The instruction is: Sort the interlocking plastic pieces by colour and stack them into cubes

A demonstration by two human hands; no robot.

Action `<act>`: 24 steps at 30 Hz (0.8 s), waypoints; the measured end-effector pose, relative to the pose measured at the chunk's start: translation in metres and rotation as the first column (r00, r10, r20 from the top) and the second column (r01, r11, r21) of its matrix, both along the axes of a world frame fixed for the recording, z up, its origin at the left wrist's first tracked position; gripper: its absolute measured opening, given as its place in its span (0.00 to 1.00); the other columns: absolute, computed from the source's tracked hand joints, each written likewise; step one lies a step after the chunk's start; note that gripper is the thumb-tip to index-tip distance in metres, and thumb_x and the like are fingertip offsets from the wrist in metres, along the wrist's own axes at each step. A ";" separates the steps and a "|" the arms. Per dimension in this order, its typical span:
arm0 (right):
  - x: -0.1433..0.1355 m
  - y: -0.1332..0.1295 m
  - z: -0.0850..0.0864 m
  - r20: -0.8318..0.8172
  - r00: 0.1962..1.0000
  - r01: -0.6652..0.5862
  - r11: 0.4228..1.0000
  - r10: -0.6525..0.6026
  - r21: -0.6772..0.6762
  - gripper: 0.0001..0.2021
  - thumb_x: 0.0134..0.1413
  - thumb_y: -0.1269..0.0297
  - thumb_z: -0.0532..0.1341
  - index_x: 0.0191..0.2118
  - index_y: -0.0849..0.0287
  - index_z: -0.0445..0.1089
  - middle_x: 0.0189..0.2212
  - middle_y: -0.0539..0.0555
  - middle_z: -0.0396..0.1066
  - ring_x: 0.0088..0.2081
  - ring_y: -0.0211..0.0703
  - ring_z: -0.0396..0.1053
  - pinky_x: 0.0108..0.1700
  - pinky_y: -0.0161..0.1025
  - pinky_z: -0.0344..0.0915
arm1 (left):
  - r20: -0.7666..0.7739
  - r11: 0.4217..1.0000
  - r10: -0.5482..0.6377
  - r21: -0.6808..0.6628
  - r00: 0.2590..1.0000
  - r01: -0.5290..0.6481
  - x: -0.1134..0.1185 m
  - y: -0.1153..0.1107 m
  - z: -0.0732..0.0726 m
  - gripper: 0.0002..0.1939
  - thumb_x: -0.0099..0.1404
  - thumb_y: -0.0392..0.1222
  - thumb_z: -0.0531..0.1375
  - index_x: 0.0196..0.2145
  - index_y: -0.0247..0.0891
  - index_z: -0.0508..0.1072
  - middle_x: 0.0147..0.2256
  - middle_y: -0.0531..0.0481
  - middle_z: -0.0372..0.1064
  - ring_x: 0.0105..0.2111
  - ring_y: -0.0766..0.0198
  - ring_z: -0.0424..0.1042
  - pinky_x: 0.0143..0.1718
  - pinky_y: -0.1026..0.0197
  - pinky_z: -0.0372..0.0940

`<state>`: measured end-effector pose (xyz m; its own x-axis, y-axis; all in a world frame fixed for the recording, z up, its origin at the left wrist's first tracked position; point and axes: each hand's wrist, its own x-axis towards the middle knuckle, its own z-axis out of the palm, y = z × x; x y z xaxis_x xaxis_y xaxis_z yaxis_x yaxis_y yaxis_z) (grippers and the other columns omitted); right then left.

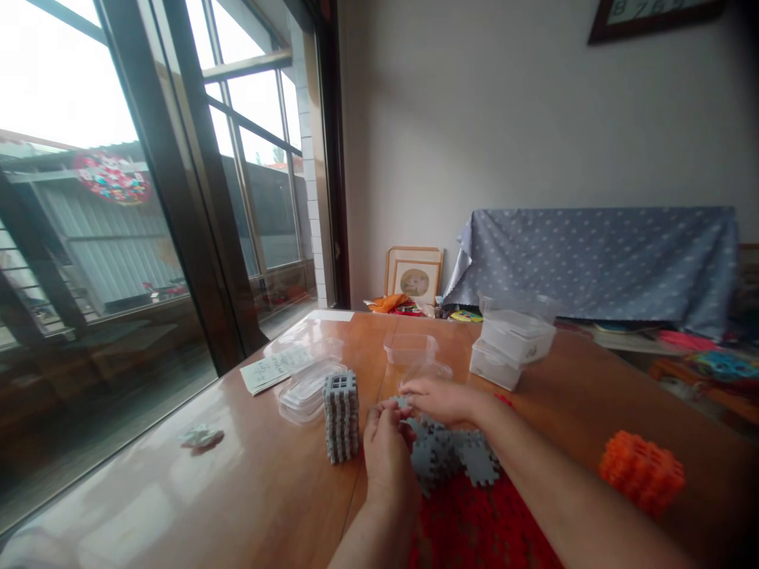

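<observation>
My left hand (388, 450) and my right hand (442, 401) meet over the middle of the table, both closed on a small grey piece (402, 401) between their fingertips. Just below and to the right lies a loose pile of grey interlocking pieces (436, 454) with notched edges. To the left of my left hand stands a tall stack of grey square pieces (341, 419), the top one with a window grid. Red pieces (474, 521) spread over the table under my right forearm.
An orange stack (642, 472) sits at the right. Clear containers (308, 391) and paper notes (266, 373) lie at the left, with an open clear box (410, 348) behind my hands. White-filled boxes (504, 352) are stacked at the back right. A small bundle (202, 437) lies far left.
</observation>
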<state>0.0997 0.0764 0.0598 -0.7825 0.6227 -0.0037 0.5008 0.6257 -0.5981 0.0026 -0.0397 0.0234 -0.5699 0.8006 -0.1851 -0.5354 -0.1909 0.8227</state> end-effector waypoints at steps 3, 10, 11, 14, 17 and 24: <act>0.029 -0.007 0.010 -0.139 0.977 0.161 0.987 -0.161 -0.015 0.18 0.62 0.62 0.54 0.52 0.60 0.74 0.41 0.56 0.79 0.42 0.45 0.74 0.45 0.39 0.68 | -0.034 0.999 -0.035 0.014 0.999 0.035 0.001 -0.001 0.000 0.14 0.51 0.45 0.63 0.34 0.37 0.69 0.30 0.52 0.72 0.19 0.73 0.60 0.21 0.67 0.52; 0.124 -0.039 -0.001 -0.524 0.478 0.612 0.695 -0.705 -0.378 0.27 0.56 0.51 0.61 0.58 0.60 0.69 0.37 0.58 0.79 0.36 0.46 0.76 0.39 0.40 0.71 | -0.203 0.974 -0.206 0.052 0.957 0.221 0.008 -0.006 0.003 0.10 0.58 0.46 0.59 0.34 0.38 0.68 0.31 0.52 0.72 0.22 0.71 0.62 0.24 0.67 0.56; 0.135 -0.045 -0.009 -0.530 0.416 0.642 0.651 -0.739 -0.404 0.29 0.55 0.50 0.61 0.59 0.59 0.68 0.39 0.59 0.79 0.36 0.46 0.77 0.39 0.41 0.72 | -0.223 0.967 -0.232 0.049 0.947 0.249 0.009 -0.007 0.003 0.10 0.58 0.46 0.59 0.34 0.38 0.68 0.31 0.51 0.73 0.22 0.70 0.64 0.24 0.66 0.57; 0.155 -0.058 -0.035 -0.547 0.299 0.664 0.582 -0.782 -0.469 0.31 0.56 0.48 0.61 0.61 0.59 0.66 0.46 0.61 0.77 0.44 0.50 0.77 0.44 0.43 0.73 | -0.274 0.942 -0.315 0.027 0.909 0.335 0.014 -0.007 0.002 0.11 0.57 0.47 0.60 0.34 0.38 0.69 0.32 0.48 0.74 0.26 0.66 0.68 0.27 0.65 0.60; 0.161 -0.061 -0.057 -0.553 0.242 0.655 0.554 -0.798 -0.514 0.33 0.59 0.45 0.58 0.64 0.59 0.61 0.52 0.64 0.74 0.51 0.52 0.74 0.52 0.46 0.71 | -0.342 0.923 -0.360 0.002 0.868 0.384 0.020 -0.005 0.000 0.12 0.56 0.48 0.61 0.35 0.37 0.70 0.31 0.48 0.74 0.28 0.64 0.71 0.31 0.63 0.63; 0.163 -0.046 -0.075 -0.479 0.246 0.605 0.520 -0.843 -0.603 0.32 0.60 0.43 0.57 0.63 0.57 0.62 0.61 0.64 0.67 0.55 0.51 0.72 0.55 0.46 0.70 | -0.480 0.896 -0.418 -0.078 0.771 0.437 0.043 0.011 0.003 0.20 0.57 0.57 0.63 0.34 0.36 0.71 0.31 0.46 0.73 0.32 0.61 0.72 0.35 0.61 0.64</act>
<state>0.2623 0.0302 -0.0147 0.1815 0.9834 -0.0030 0.0489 -0.0120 -0.9987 0.0451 -0.0291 0.0266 -0.1756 0.9832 0.0492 -0.1154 -0.0702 0.9908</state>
